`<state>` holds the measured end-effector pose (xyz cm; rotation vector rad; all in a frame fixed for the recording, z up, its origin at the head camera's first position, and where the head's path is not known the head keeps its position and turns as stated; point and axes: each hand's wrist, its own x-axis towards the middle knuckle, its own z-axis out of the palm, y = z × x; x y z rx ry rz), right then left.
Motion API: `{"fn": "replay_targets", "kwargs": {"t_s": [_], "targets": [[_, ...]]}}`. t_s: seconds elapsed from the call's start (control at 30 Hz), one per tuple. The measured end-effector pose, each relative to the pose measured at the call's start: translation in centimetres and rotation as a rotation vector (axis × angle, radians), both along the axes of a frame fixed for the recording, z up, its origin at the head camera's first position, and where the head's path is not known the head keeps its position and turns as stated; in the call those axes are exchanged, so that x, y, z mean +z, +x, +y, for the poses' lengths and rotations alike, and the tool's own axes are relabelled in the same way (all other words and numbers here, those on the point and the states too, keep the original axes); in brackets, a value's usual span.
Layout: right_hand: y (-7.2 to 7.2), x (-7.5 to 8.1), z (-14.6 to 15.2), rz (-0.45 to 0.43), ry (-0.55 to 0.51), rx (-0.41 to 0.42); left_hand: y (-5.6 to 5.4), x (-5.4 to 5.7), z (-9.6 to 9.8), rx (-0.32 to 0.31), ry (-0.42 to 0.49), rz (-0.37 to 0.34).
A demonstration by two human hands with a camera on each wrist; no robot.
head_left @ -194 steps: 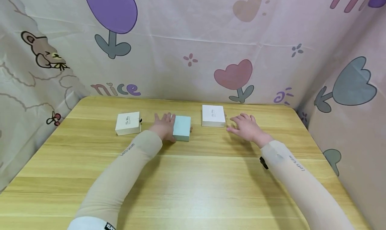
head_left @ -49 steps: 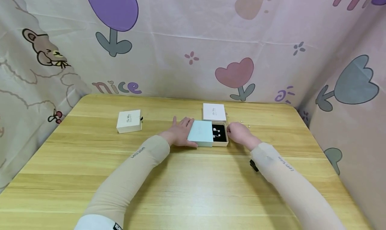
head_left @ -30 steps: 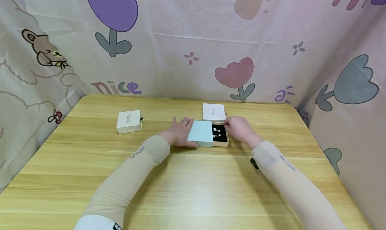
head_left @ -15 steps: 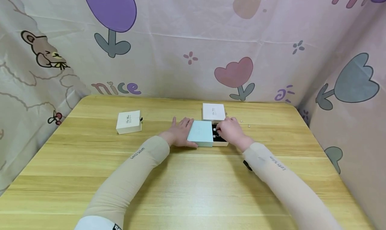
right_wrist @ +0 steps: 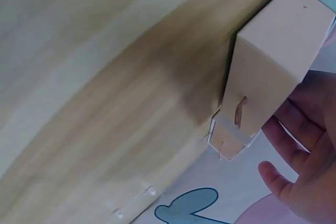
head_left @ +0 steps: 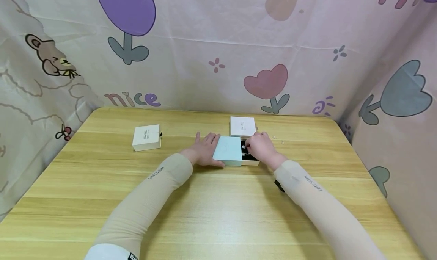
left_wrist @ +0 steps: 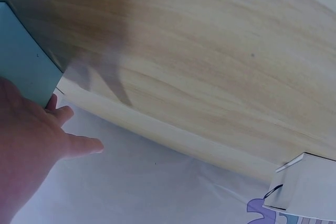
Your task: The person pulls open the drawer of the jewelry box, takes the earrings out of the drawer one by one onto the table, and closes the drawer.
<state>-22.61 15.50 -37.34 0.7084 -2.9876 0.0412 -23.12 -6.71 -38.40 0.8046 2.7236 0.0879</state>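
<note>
My left hand (head_left: 203, 151) lies with its fingers spread against the left side of the pale blue box sleeve (head_left: 227, 148). A cream drawer (head_left: 250, 163) with a black lining is slid partway out on the right. Earrings (head_left: 244, 147) with pearl-like ends sit in it, partly covered by my right hand (head_left: 262, 147). The right fingertips reach down at the earrings; whether they pinch one is hidden. In the right wrist view the drawer's end (right_wrist: 257, 82) carries a brown loop (right_wrist: 239, 112). Other right-hand fingers (right_wrist: 286, 142) curve loosely beside it.
Behind the drawer stands a white box (head_left: 242, 126). Another white box (head_left: 146, 137) with a black tab is at the left. Two tiny earring-like pieces (head_left: 282, 142) lie right of my right hand. A printed cloth (head_left: 191, 63) hangs behind the table.
Since the oldest frame, the blue box has shifted right and forward, and its drawer has been opened. My right hand has moved left from the drawer's edge to above the earrings.
</note>
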Motion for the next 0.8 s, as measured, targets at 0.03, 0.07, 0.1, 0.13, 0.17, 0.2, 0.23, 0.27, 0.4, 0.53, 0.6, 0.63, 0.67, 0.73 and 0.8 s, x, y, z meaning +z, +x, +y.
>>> {"fn": "replay_targets", "kwargs": {"t_s": [0.03, 0.07, 0.1, 0.13, 0.17, 0.2, 0.23, 0.27, 0.4, 0.53, 0.6, 0.63, 0.67, 0.73, 0.8], "targets": [[0.0, 0.1, 0.0, 0.0, 0.0, -0.003, 0.0, 0.0, 0.0, 0.0, -0.005, -0.001], [0.0, 0.2, 0.1, 0.002, -0.002, -0.006, 0.0, 0.0, 0.0, -0.002, -0.006, 0.0], [-0.1, 0.3, 0.1, 0.009, -0.005, -0.006, 0.0, -0.1, 0.0, -0.002, -0.011, -0.001], [-0.1, 0.4, 0.2, 0.015, -0.011, -0.009, 0.0, -0.1, 0.0, -0.003, -0.01, -0.002], [-0.1, 0.6, 0.3, 0.019, -0.022, -0.01, 0.0, -0.1, 0.0, -0.003, -0.012, -0.003], [-0.2, 0.9, 0.4, 0.025, -0.035, -0.013, 0.0, -0.1, 0.0, -0.001, -0.011, -0.005], [-0.2, 1.1, 0.6, 0.028, -0.046, -0.016, 0.0, -0.1, 0.0, -0.001, -0.007, -0.004], [-0.3, 1.4, 0.8, 0.029, -0.062, -0.019, 0.0, 0.0, 0.0, 0.0, -0.002, -0.004], [-0.6, 2.8, 1.9, 0.019, -0.11, -0.06, 0.0, 0.1, 0.0, 0.004, 0.004, -0.005], [-1.2, 3.8, 3.8, 0.006, -0.143, -0.114, -0.1, 0.1, 0.0, 0.002, 0.0, -0.004], [-1.4, 4.1, 4.8, -0.01, -0.162, -0.142, -0.1, 0.1, 0.0, 0.0, -0.008, -0.002], [-1.6, 4.3, 5.3, -0.018, -0.166, -0.155, -0.1, 0.0, 0.0, 0.0, -0.008, -0.002], [-1.7, 4.3, 5.9, -0.03, -0.171, -0.17, -0.1, 0.0, 0.0, -0.001, -0.01, -0.001], [-1.8, 4.4, 6.8, -0.056, -0.176, -0.202, -0.1, 0.0, 0.0, -0.001, -0.01, -0.001], [-1.8, 4.5, 7.7, -0.073, -0.172, -0.234, -0.1, 0.0, 0.0, -0.001, -0.011, -0.001]]}}
